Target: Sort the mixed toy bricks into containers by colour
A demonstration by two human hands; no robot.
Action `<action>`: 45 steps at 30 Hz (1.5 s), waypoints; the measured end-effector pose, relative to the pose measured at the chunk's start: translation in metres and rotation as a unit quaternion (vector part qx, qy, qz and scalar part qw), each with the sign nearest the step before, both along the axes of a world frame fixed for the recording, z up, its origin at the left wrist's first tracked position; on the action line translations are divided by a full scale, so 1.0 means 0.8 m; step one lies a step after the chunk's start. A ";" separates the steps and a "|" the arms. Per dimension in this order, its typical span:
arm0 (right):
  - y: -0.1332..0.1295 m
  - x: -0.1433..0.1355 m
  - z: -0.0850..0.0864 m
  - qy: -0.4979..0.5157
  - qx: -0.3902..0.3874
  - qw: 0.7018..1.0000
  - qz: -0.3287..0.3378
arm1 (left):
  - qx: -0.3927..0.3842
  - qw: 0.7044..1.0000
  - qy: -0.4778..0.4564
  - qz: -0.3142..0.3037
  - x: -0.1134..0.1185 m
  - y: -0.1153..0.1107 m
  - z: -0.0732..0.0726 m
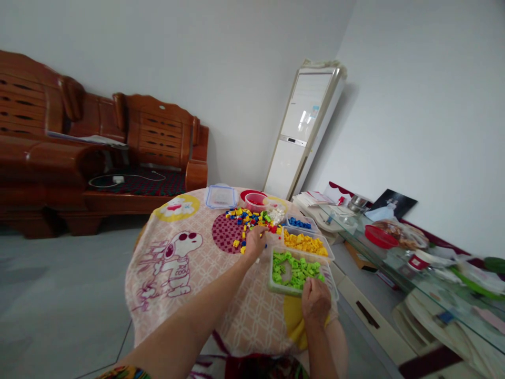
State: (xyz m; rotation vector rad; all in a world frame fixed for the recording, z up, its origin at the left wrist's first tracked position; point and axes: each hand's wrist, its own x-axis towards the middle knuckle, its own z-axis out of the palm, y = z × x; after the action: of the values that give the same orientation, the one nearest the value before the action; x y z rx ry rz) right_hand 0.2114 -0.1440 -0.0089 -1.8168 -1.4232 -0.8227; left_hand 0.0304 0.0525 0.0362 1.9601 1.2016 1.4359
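My left hand (255,241) is over the right side of a loose pile of mixed toy building bricks (245,217), fingers drawn together; what they pinch is too small to make out. My right hand (315,300) is curled closed at the near right corner of a clear plastic box (271,287) of green bricks (294,269), its fingertips hidden. Just beyond stands a box of yellow bricks (305,243), and behind that a smaller one with blue bricks (299,223). White bricks (276,213) and a few red bricks (273,229) lie beside the pile.
A patterned cloth (229,295) covers the round table. At its far side are a clear lid (221,197) and a pink bowl (255,201). A cluttered glass-topped cabinet (394,263) stands to the right, a wooden sofa (158,142) at the left and an air conditioner (300,126) behind.
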 end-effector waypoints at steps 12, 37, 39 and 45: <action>-0.002 -0.001 0.003 -0.005 -0.004 1.000 -0.005 | -0.140 0.969 0.163 0.118 -0.104 -0.006 -0.026; 0.001 -0.001 0.001 0.001 -0.004 1.000 0.002 | -0.066 0.993 0.042 0.089 -0.095 -0.009 -0.031; 0.001 -0.001 0.000 0.000 -0.003 1.000 0.001 | -0.058 0.995 0.032 0.075 -0.086 -0.008 -0.027; 0.002 -0.001 -0.001 -0.008 -0.002 1.000 -0.003 | -0.015 0.997 0.011 -0.069 -0.005 -0.003 0.006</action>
State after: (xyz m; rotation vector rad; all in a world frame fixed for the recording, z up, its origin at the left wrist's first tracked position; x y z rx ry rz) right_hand 0.2106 -0.1426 -0.0096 -1.8226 -1.4301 -0.8393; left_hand 0.0264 0.0497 0.0410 2.0026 1.0679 1.3228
